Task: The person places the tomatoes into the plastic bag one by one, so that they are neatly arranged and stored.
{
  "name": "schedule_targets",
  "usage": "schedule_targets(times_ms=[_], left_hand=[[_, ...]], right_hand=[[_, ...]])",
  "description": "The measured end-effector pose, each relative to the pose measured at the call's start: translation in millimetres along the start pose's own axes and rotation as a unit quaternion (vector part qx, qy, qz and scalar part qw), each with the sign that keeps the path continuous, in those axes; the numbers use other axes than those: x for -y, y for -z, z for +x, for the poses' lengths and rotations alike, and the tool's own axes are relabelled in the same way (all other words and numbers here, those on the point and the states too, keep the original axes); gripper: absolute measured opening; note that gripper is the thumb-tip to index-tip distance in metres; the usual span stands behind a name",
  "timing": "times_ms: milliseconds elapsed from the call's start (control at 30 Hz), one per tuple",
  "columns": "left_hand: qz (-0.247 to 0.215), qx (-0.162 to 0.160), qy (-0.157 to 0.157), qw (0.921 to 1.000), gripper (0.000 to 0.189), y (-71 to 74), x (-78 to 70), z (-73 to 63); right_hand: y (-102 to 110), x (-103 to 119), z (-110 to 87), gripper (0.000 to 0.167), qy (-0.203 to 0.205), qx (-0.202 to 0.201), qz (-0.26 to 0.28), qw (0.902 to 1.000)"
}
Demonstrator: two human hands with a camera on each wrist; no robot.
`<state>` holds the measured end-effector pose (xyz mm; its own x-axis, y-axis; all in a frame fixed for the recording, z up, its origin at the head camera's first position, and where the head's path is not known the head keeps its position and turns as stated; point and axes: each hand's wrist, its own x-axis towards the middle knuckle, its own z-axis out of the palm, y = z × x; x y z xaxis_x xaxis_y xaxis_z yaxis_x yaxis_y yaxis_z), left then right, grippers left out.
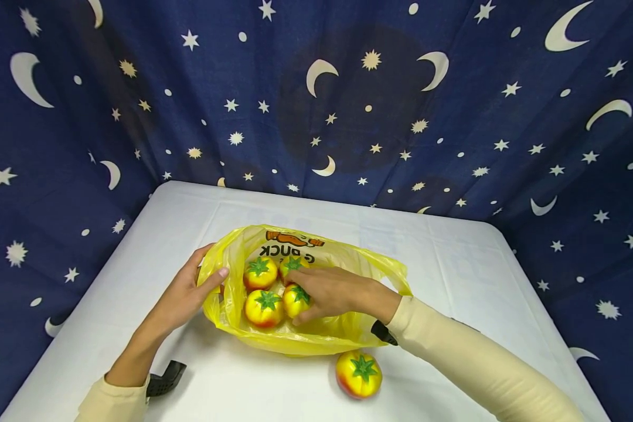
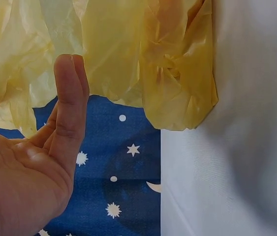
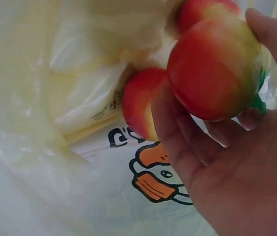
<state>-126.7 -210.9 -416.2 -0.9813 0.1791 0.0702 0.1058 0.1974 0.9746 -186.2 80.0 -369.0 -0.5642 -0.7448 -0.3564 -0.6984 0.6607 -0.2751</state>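
Observation:
A yellow plastic bag (image 1: 343,346) lies on its side, mouth toward me, with several yellow-red toy tomatoes inside, including a front-left one (image 1: 264,308). My left hand (image 1: 187,293) is at the bag's left rim; its thumb lies over the film and its straight fingers (image 2: 70,108) touch the outside. Inside the bag, my right hand (image 1: 329,291) grips a toy tomato (image 3: 212,69), fingers curled round it; the head view partly hides this hold. Another toy tomato (image 3: 145,101) sits close to those fingers. Outside, one toy tomato (image 1: 358,374) rests before the bag.
The bag stands on a white-covered table (image 1: 232,392). A dark blue curtain (image 1: 380,105) with moons and stars hangs behind and at both sides. Black wrist mounts (image 1: 167,378) are strapped near the sleeves.

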Motion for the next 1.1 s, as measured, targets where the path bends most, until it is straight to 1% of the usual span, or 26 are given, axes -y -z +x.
schedule_targets(times_ms=[100, 233, 367, 633, 767, 933, 1100], left_hand=[[0.006, -0.001, 0.001, 1.0, 0.06, -0.2, -0.9, -0.2], [0.01, -0.002, 0.005, 0.9999, 0.06, -0.8, -1.6, -0.6], [0.012, -0.003, 0.009, 0.9999, 0.061, -1.4, -2.4, -1.0], [0.013, -0.005, 0.003, 0.9999, 0.061, -2.1, -4.6, -1.5], [0.017, -0.005, 0.002, 0.9998, 0.06, -2.6, -3.7, -0.6], [0.02, -0.007, -0.003, 0.9998, 0.059, -2.8, -3.3, -0.6], [0.028, -0.012, -0.005, 0.9995, 0.059, -2.4, -3.5, -2.2]], right_hand=[[-4, -1, 1.2, 0.066, -0.009, 0.011, -0.001, 0.9999], [-12, -1, 3.8, 0.07, -0.009, 0.023, -0.003, 0.9997], [-19, 1, 6.5, 0.069, -0.007, 0.019, -0.016, 0.9997], [-30, 0, 9.8, 0.065, -0.014, 0.016, -0.04, 0.999], [-34, -1, 11.0, 0.065, -0.012, 0.011, -0.052, 0.9985], [-36, -1, 11.8, 0.067, -0.013, 0.009, -0.055, 0.9984], [-33, 0, 11.8, 0.07, -0.012, 0.017, -0.062, 0.9979]])
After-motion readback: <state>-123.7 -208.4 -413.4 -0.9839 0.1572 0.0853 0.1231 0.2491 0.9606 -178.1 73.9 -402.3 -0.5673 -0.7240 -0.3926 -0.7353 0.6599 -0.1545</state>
